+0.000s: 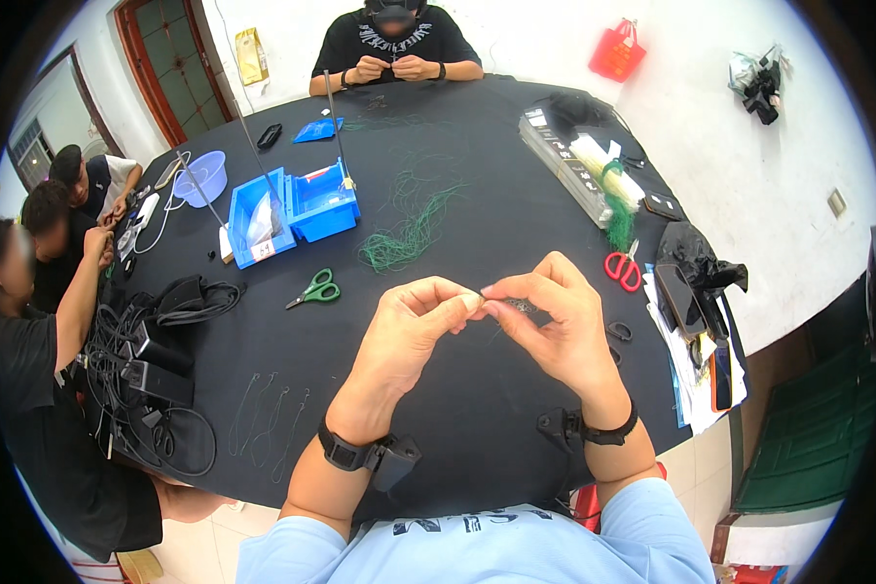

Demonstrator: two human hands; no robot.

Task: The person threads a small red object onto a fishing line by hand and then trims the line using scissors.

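My left hand (406,331) and my right hand (560,319) meet over the middle of the black-covered table, both with fingers pinched. Their fingertips nearly touch around a tiny item too small to make out. Just behind my right fingers, partly covered, lies a small pile of shiny bits (522,306). Beyond my hands spreads a loose tangle of green thread (399,245). Green-handled scissors (319,289) rest to the left of it. Several thin knotted lines (280,419) lie side by side left of my left forearm.
Two blue bins (261,222) with upright rods stand far left, near a purple basin (201,177). Black cables (136,360) crowd the left edge. At right are red scissors (623,271), a phone (678,297), papers and a bundle of pale strips (603,170). Other people sit across and left.
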